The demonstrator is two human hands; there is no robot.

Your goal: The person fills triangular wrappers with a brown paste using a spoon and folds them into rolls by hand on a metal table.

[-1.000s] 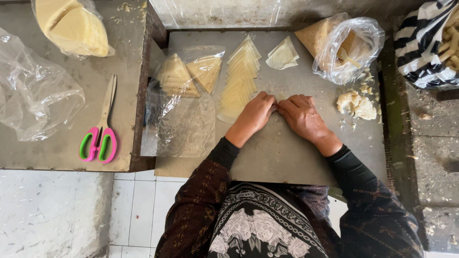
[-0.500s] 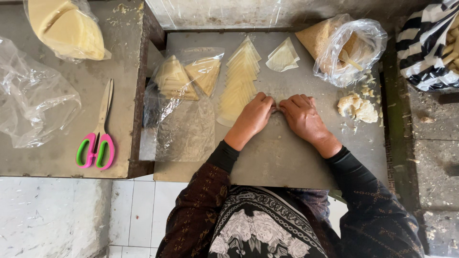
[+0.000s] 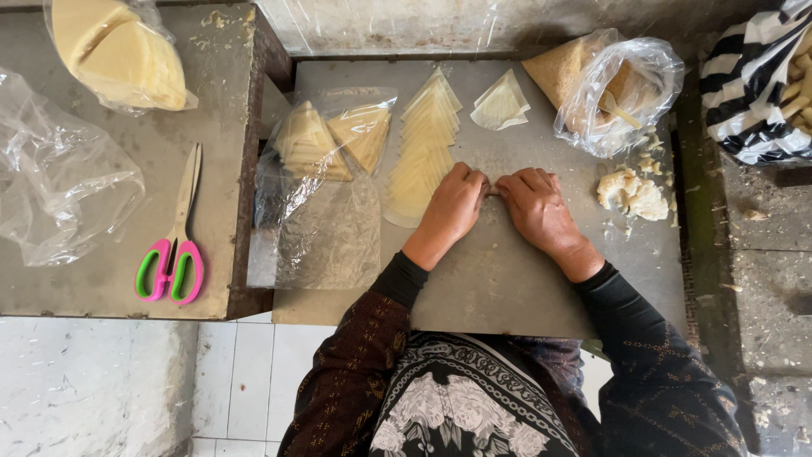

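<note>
My left hand and my right hand lie knuckles-up side by side on the grey work board, fingertips meeting over a small item that they hide almost fully. Just left of my left hand lies a fanned row of pale yellow triangular pastry sheets. A single folded triangle sheet rests further back. A lump of white filling with crumbs sits right of my right hand.
A clear bag with triangular sheets lies at the board's left. A plastic bag of brown crumbs stands at the back right. On the left table are pink-and-green scissors, a crumpled clear bag and bagged dough sheets. Striped fabric lies far right.
Both hands stay pressed together at the same spot on the board, with only slight finger movement. The view has shifted a little.
</note>
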